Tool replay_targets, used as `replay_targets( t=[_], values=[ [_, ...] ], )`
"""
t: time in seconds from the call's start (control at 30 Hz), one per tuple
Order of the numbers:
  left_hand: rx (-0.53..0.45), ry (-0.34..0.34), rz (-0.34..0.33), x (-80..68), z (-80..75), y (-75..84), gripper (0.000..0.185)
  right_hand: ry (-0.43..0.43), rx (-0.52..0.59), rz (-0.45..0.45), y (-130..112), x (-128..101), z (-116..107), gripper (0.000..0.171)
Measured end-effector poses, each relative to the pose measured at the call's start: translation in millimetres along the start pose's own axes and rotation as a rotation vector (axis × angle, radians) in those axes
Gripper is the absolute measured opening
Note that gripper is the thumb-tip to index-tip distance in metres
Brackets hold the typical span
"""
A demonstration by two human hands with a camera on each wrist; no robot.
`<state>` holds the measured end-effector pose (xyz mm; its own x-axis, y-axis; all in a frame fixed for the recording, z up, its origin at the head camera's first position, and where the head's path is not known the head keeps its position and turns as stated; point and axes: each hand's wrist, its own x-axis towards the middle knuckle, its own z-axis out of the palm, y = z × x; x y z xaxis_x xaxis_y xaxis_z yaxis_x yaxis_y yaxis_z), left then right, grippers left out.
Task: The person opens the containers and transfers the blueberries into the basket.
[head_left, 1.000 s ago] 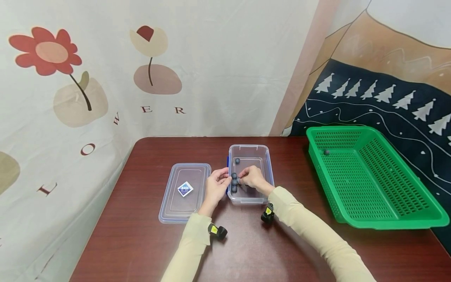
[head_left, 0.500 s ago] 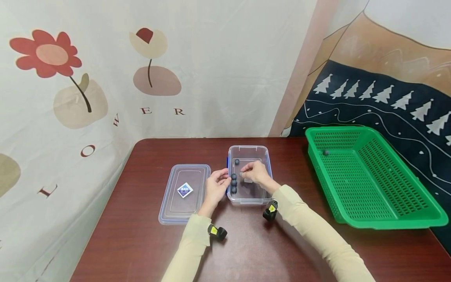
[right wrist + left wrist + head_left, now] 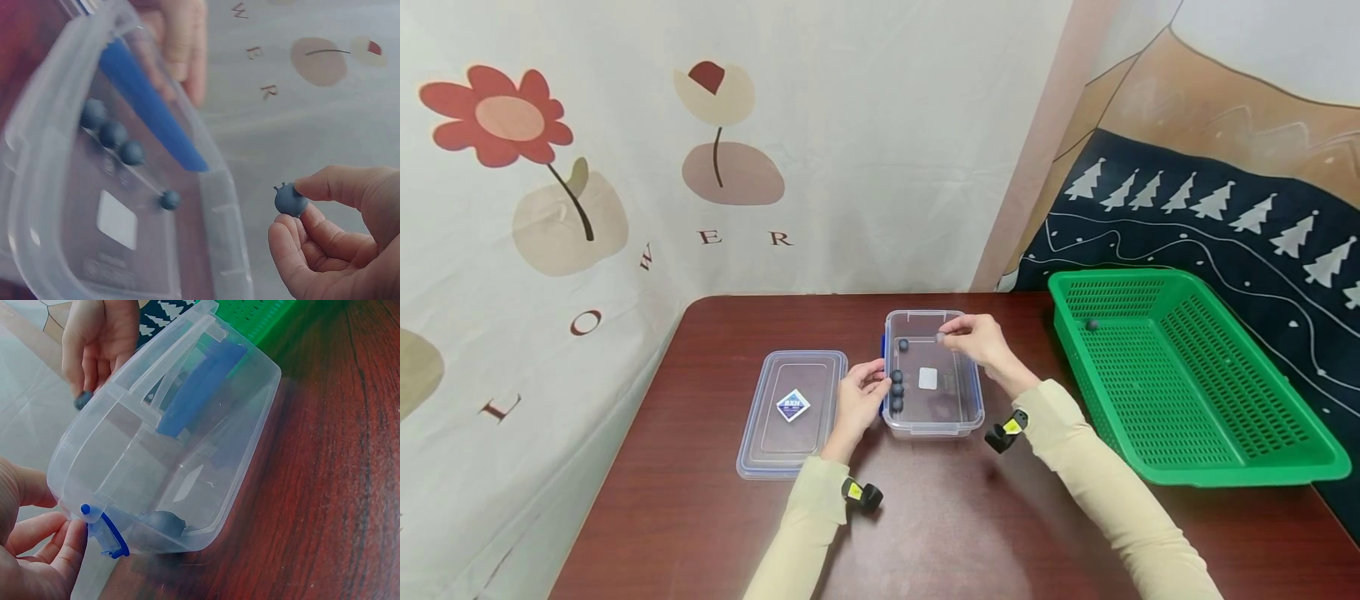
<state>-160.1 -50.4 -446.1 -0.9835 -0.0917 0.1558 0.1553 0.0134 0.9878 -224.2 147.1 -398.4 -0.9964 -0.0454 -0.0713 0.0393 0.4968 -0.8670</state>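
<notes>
My right hand (image 3: 981,340) pinches a blueberry (image 3: 290,200) between thumb and fingers, over the back right rim of a clear plastic box (image 3: 955,417). The berry's small crown shows in the right wrist view. My left hand (image 3: 859,400) holds the box's left side, its fingertips at the blue latch (image 3: 112,537). Inside the box, a row of blueberries (image 3: 897,390) lies along the left wall, and a lone blueberry (image 3: 903,344) sits farther back. A white square label (image 3: 928,378) shows on the box floor.
Left of the box lies its clear lid (image 3: 820,433) with a diamond-shaped sticker (image 3: 793,405). A large green basket (image 3: 1150,475) stands on the right, with one dark berry (image 3: 1092,325) in its far left corner. A patterned cloth wall backs the brown table (image 3: 700,517).
My right hand has lifted out of the box and moved right and back with a blueberry, uncovering the white label. My left hand stays at the box's side.
</notes>
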Motion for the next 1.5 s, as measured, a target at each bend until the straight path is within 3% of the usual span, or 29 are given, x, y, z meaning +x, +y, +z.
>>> replay_targets(
  t=[0.6,0.97,1.07,1.23,1.33,1.5],
  values=[
    [0.01,0.001,0.005,0.4,-0.7,-1.1,0.031,0.105,0.008,0.031,5,-12,-86,0.032],
    [0.01,0.001,-0.003,1.2,-0.3,-1.1,0.032,0.173,0.059,0.024,28,-30,-138,0.043],
    [0.006,-0.003,-0.001,1.5,-0.4,-2.1,0.032,0.19,0.116,0.008,37,-34,-150,0.039],
    [0.001,-0.005,-0.002,2.2,-0.2,-2.6,0.032,0.203,0.243,0.025,52,-40,-171,0.006],
    [0.003,-0.003,-0.004,2.2,0.0,-2.4,0.032,0.214,0.277,0.051,61,-43,-183,0.014],
    [0.007,-0.003,-0.005,2.4,0.0,-2.5,0.032,0.22,0.355,0.077,77,-43,-197,0.012]
  ],
)
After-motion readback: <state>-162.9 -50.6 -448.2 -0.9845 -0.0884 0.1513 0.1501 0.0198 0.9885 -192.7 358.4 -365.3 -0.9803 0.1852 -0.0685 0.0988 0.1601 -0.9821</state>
